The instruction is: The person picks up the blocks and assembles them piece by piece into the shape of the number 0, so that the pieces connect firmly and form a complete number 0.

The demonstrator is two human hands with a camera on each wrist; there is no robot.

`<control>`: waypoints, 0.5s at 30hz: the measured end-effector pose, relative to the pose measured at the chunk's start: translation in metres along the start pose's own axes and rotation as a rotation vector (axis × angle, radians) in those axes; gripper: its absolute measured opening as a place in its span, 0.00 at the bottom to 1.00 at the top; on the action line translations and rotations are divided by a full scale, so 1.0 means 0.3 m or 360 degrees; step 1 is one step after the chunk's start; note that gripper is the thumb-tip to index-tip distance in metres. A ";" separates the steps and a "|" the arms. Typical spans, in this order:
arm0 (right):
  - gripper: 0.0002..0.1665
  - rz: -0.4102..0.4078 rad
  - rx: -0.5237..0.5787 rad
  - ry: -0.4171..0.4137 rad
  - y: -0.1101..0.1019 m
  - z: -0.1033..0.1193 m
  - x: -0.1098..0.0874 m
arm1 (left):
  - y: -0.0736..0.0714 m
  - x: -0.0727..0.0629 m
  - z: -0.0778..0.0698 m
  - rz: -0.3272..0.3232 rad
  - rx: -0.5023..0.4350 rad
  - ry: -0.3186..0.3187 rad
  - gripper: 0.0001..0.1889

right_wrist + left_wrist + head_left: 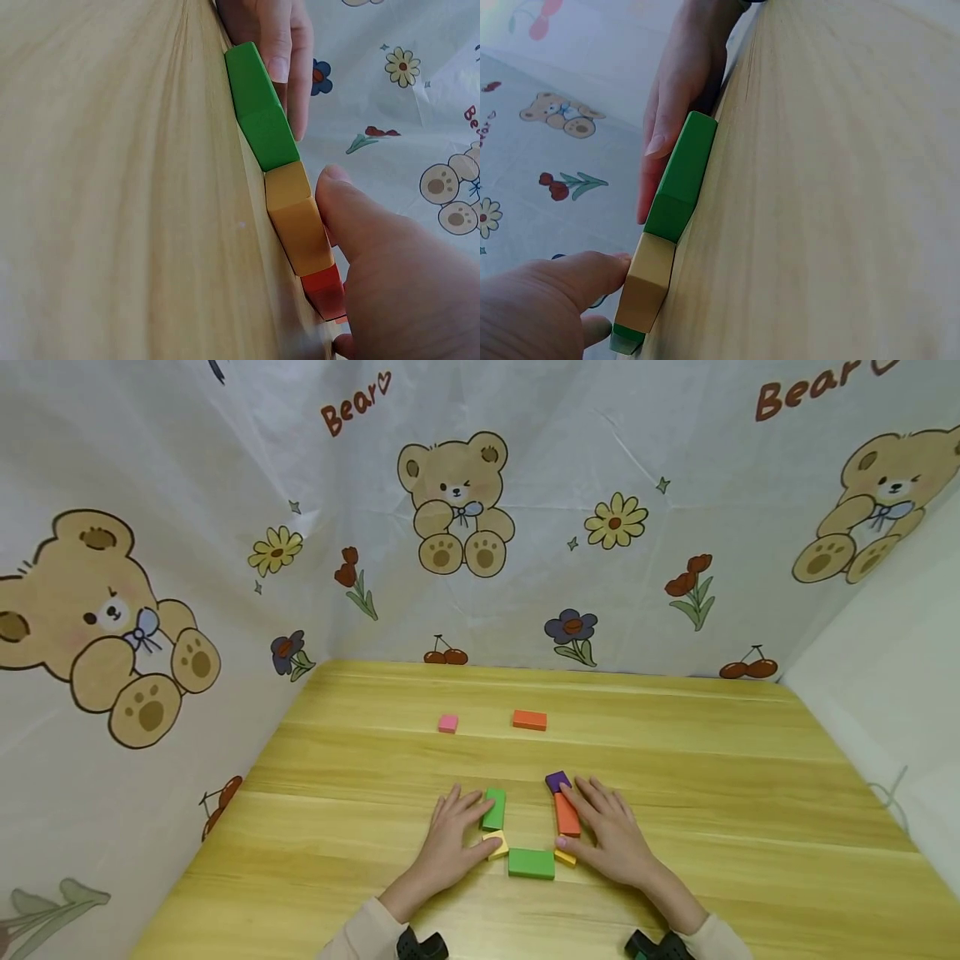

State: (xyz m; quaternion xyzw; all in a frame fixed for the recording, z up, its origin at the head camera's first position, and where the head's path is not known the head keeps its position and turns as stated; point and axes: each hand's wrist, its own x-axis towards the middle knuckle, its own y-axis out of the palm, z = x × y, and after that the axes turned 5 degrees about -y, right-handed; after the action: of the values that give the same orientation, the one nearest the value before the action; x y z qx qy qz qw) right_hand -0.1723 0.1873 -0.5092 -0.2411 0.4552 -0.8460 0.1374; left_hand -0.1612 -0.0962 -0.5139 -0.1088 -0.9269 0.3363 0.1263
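Note:
Wooden blocks lie on the table in a U shape open at the far side. My left hand (450, 842) rests beside its left arm, thumb on a pale yellow block (496, 847) and index finger against an upper green block (494, 808). Across from it, my right hand (618, 843) lies over the right arm. Its thumb touches a yellow-orange block (300, 225), and its index finger reaches a red-orange block (567, 816) near a purple block (557, 782). Another green block (531, 863) forms the near side, between the thumbs. Fingers on both hands are extended, not curled round anything.
Farther back on the wooden table (360, 760) lie a small pink block (447, 723) and an orange block (529, 720). A bear-patterned cloth (525, 602) hangs behind the table and along its left side. A white surface (885, 693) borders the right.

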 end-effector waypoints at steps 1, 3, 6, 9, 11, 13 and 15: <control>0.47 -0.0002 -0.0001 -0.0003 -0.001 0.000 0.000 | 0.001 0.001 -0.001 -0.0002 -0.0001 0.0004 0.30; 0.47 -0.0003 -0.0004 -0.0006 -0.002 -0.001 -0.001 | 0.002 0.003 -0.002 -0.0007 -0.0010 0.0002 0.30; 0.47 0.0000 -0.0005 -0.0001 -0.003 -0.002 -0.003 | 0.000 0.008 -0.008 -0.0001 -0.0052 -0.0029 0.30; 0.47 -0.0006 -0.0006 0.0006 -0.004 -0.004 -0.005 | -0.017 0.020 -0.019 0.0020 -0.0137 -0.0103 0.31; 0.47 -0.0010 -0.0005 0.0007 -0.005 -0.004 -0.005 | -0.040 0.039 -0.026 0.0012 -0.0197 -0.0153 0.30; 0.47 -0.0011 -0.0007 0.0004 -0.005 -0.003 -0.005 | -0.073 0.067 -0.028 -0.0036 -0.0236 -0.0197 0.29; 0.46 -0.0007 -0.0008 -0.0002 -0.003 -0.002 -0.004 | -0.111 0.103 -0.019 -0.0124 -0.0257 -0.0243 0.27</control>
State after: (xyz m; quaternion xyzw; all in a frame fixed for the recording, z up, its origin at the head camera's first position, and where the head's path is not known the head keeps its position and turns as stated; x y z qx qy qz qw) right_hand -0.1717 0.1887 -0.5089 -0.2430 0.4566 -0.8451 0.1351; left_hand -0.1924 -0.1088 -0.4831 -0.0564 -0.9615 0.2625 0.0591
